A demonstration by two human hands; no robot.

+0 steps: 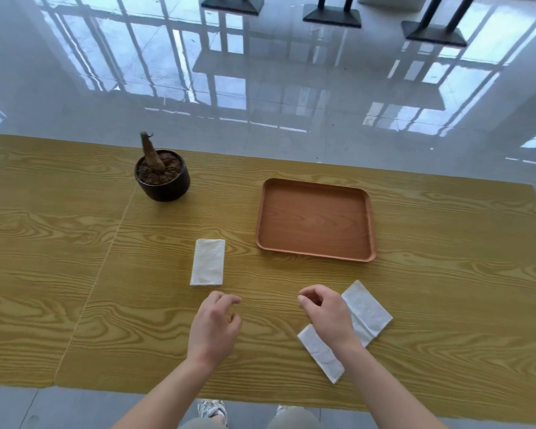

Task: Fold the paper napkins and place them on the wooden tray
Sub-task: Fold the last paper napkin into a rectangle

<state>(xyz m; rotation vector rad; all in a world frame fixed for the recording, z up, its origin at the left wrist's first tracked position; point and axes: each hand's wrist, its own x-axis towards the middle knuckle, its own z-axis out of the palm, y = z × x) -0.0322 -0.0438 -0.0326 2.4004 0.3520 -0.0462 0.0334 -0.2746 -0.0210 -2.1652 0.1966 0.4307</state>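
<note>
Glossy grey floor tiles are seen beyond a yellow wood-grain desk point(75, 243), where a rectangular reddish-brown wooden tray point(314, 218) is set empty toward the far edge, right of a round black plant pot point(164, 184). One folded white paper napkin point(207, 262) is laid mid-desk, probably waiting to be transferred. Near the front edge, flatter white napkins point(369, 311) are partly covered by the right hand point(325, 317). The left hand point(214, 328) hovers alongside. Both hands are loosely curled and nothing is held.
</note>
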